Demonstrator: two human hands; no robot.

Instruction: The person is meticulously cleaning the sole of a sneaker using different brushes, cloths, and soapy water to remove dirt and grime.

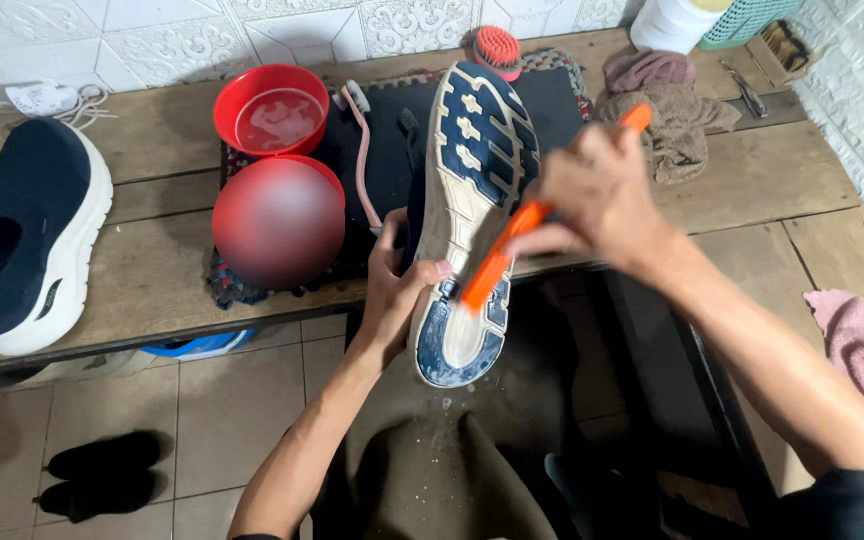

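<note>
Gripping the upturned blue shoe by its side with the left hand, thumb pressing the wet white-and-blue sole. Clasping an orange brush in the closed right hand, bristles touching the sole near its heel end at 6 o'clock. Holding the shoe tilted over the desk edge. Sitting at 10 o'clock: a red bowl of water. Lying at 9 o'clock: another dark shoe, white-soled.
</note>
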